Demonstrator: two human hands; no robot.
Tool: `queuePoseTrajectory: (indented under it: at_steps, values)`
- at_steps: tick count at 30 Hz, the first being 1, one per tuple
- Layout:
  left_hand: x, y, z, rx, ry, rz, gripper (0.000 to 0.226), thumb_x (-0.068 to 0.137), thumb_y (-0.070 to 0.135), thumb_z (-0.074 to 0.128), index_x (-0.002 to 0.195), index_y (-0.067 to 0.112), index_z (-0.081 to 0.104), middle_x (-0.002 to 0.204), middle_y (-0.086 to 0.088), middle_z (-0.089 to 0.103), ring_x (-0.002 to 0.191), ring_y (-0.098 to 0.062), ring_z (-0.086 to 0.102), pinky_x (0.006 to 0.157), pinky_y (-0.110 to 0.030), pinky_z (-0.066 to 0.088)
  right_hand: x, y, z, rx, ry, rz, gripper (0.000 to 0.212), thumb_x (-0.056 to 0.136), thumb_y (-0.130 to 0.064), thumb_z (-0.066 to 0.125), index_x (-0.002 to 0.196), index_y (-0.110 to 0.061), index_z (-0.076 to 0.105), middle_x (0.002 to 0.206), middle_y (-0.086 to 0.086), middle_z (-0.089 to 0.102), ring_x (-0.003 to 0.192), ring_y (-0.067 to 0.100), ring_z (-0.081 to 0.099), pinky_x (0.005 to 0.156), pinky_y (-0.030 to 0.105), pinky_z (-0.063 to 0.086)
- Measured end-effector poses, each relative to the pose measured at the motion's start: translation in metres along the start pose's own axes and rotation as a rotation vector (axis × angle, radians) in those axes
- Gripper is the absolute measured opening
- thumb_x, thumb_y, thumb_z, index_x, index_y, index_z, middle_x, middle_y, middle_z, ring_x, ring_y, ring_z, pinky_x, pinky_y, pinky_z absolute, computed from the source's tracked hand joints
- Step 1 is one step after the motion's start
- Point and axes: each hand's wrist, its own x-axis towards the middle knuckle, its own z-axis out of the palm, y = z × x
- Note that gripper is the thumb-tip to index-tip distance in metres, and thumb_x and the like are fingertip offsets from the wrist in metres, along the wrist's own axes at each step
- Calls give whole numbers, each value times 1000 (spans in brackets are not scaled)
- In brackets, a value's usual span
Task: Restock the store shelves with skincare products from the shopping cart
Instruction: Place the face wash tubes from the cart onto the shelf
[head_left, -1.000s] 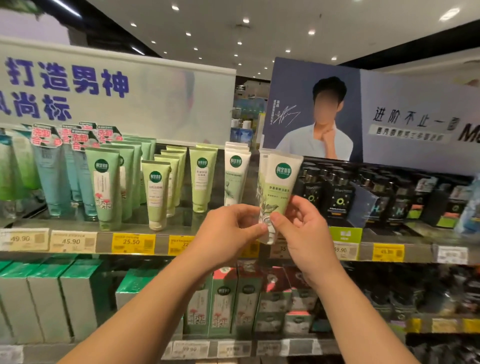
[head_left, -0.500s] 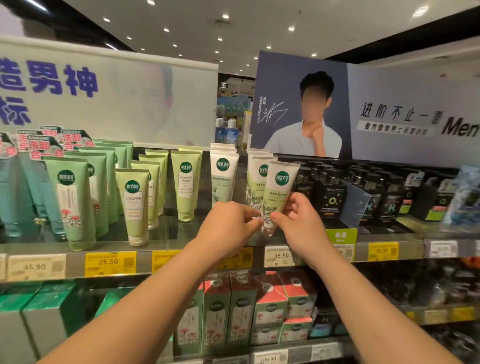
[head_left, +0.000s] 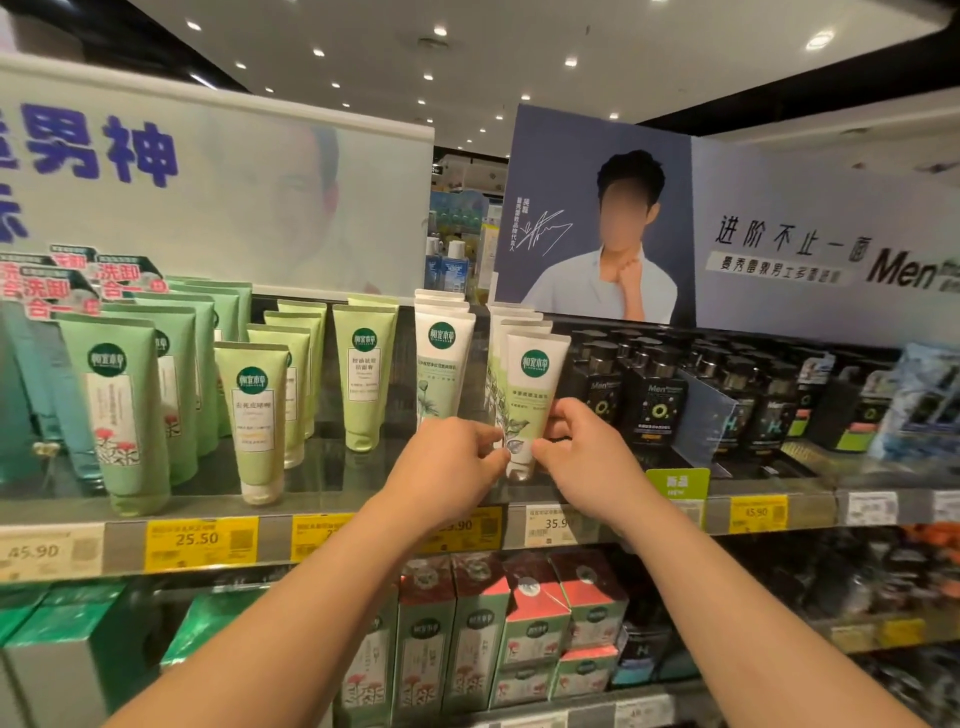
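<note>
Pinching the white tube (head_left: 530, 400) low on its body from both sides, my two hands meet at the front edge of the upper shelf (head_left: 332, 499). My left hand (head_left: 447, 462) closes thumb and fingertips on the tube's left edge near the cap; my right hand (head_left: 582, 452) curls round the right edge, with fingers (head_left: 563, 410) wrapped behind the label and the thumb pressing just below. So both grips are narrow and both hold that one tube. It stands cap down and roughly upright, tilted slightly, with its cap right at the shelf surface; I cannot tell whether it is actually resting there. It sits at the front of a short row of matching tubes (head_left: 511, 317) lined up directly behind it.

Just to its left stands another row of white tubes (head_left: 444, 358), then pale green tubes (head_left: 363, 374) and larger green ones (head_left: 122, 410) further left. To its right, close beside my right hand, are dark bottles (head_left: 657, 400) behind a clear divider (head_left: 709, 410). Yellow and white price tags (head_left: 200, 543) run along the shelf lip; one white tag (head_left: 548, 522) shows between my wrists. Below, boxed products (head_left: 535, 623) with red and green tops fill the lower shelf (head_left: 644, 701). A poster (head_left: 597, 218) of a person stands behind the display.
</note>
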Motion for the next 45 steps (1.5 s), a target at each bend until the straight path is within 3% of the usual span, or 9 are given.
queuePoseTrajectory:
  at_steps: [2, 9, 14, 20, 25, 29, 35, 40, 45]
  values:
    - [0, 0, -1, 5, -5, 8, 40, 99, 40, 60, 137, 28, 67, 116, 6, 77, 110, -10, 69, 100, -34, 55, -3, -5, 0, -79, -2, -6, 34, 91, -33, 75, 120, -32, 59, 101, -18, 70, 87, -4, 66, 67, 18, 47]
    - [-1, 1, -3, 14, -9, -2, 37, 100, 35, 58, 134, 28, 69, 123, 4, 75, 111, -12, 68, 98, -29, 54, 0, -8, 9, -193, 67, 32, 40, 80, -39, 86, 109, -27, 62, 94, -15, 67, 82, -1, 62, 61, 19, 44]
    - [-2, 2, -5, 17, -17, 13, 29, 100, 31, 56, 121, 32, 76, 74, 9, 68, 61, 2, 51, 69, -20, 42, 0, -8, 12, -208, 94, 32, 33, 84, -34, 84, 109, -22, 66, 88, -13, 67, 80, -1, 61, 60, 19, 40]
    - [-6, 4, -8, 2, -18, 24, 29, 100, 30, 55, 120, 31, 77, 72, 11, 64, 59, 0, 51, 57, -18, 38, -4, -11, 13, -234, 94, 27, 34, 88, -34, 81, 116, -23, 66, 89, -14, 66, 79, -3, 59, 60, 17, 39]
    - [-11, 8, -13, -31, 1, 1, 30, 100, 34, 56, 123, 30, 75, 101, 5, 78, 87, -10, 67, 84, -28, 55, -8, -14, 6, -225, 72, 35, 48, 85, -41, 82, 126, -23, 63, 84, -15, 68, 77, -4, 61, 59, 15, 39]
    - [-25, 13, -17, -106, 77, 14, 28, 100, 38, 58, 122, 30, 73, 94, 13, 74, 76, 2, 63, 75, -23, 52, -19, -13, -3, -146, 136, 48, 67, 86, -44, 79, 144, -24, 54, 108, -12, 71, 92, -1, 64, 72, 17, 46]
    - [-51, 15, -22, -324, 148, 46, 23, 96, 36, 66, 117, 34, 76, 98, 18, 75, 90, 7, 67, 89, -21, 54, -57, -11, -4, 119, 424, -6, 32, 96, -32, 70, 127, -23, 66, 109, -16, 69, 90, -18, 61, 75, 2, 47]
    - [-84, 11, -17, -638, 92, 10, 15, 92, 35, 72, 106, 40, 76, 97, 20, 76, 93, 5, 69, 89, -21, 54, -104, -14, 18, 370, 585, 3, 14, 99, -31, 66, 112, -32, 71, 105, -18, 71, 102, 1, 67, 96, 40, 58]
    - [-120, -12, -10, -854, -76, -51, 18, 86, 35, 77, 103, 41, 77, 101, 6, 78, 100, -20, 73, 94, -50, 58, -154, -9, 44, 491, 513, 126, 15, 100, -32, 66, 114, -34, 72, 107, -19, 73, 104, 3, 69, 95, 46, 59]
